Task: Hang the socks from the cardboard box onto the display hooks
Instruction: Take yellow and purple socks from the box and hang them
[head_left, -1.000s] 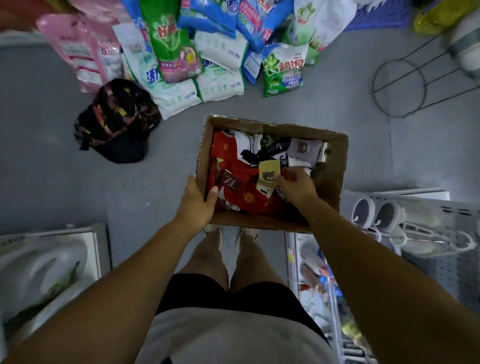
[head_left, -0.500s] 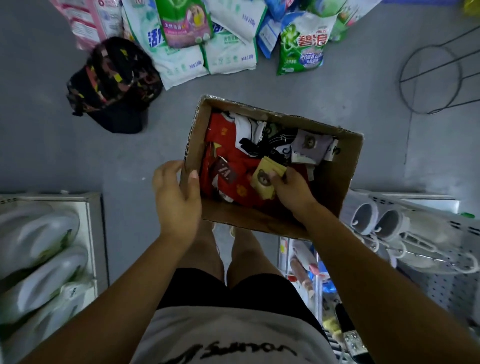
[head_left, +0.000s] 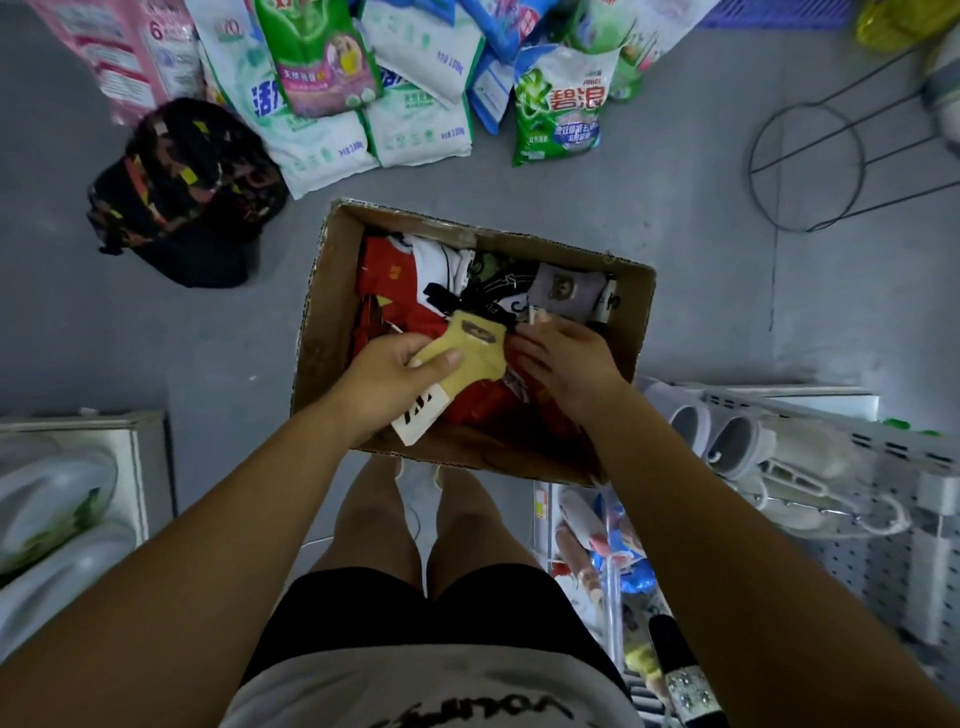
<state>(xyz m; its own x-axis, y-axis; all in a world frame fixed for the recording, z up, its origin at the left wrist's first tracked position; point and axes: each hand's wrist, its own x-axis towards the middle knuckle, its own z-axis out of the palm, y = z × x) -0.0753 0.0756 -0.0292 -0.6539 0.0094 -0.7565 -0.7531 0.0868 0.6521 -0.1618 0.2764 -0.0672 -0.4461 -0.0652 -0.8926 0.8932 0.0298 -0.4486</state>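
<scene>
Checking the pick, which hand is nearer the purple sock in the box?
Right. The right hand sits just below the purple sock; the left hand, gripping the yellow sock, is farther left.

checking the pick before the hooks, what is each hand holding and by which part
The left hand grips the yellow bear-patch socks by their lower end, near the white paper tag. The right hand pinches their upper right edge.

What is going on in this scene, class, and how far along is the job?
A person stands over an open brown cardboard box of socks on the grey floor. The left hand grips a yellow sock pair with a white card tag, while the right hand touches its other end above the red socks. Nothing has reached the white pegboard display hooks at the right yet.
</scene>
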